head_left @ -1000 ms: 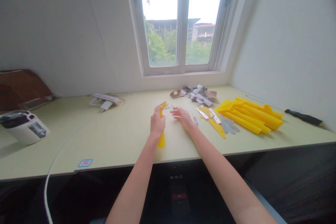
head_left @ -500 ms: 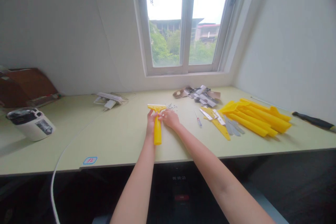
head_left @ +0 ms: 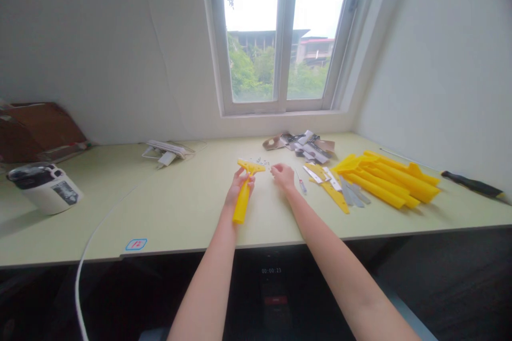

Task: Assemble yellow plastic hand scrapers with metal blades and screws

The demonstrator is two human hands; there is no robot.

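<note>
Well off to the left of the grip, a box [head_left: 44,130] is lying behind a bottle [head_left: 45,193], while a power strip [head_left: 170,149] is resting nearer, beyond a cable [head_left: 94,232]. The left hand [head_left: 240,187] is closing around the scraper [head_left: 241,205], holding it above the table [head_left: 176,213] with its wide head pointing away from the person and its handle end toward them. Just beyond the held scraper's head, small screws [head_left: 263,161] are lying scattered. Right of that grip, the right hand [head_left: 283,176] is bending its fingers together beside the screws; whether they are pinching one, I cannot tell. Farther right, a screwdriver [head_left: 303,186] is lying near the right hand, cards [head_left: 310,146] are heaping up behind it, and plates [head_left: 336,194], handles [head_left: 394,184] and a black-handled tool [head_left: 472,185] are following outward.
</note>
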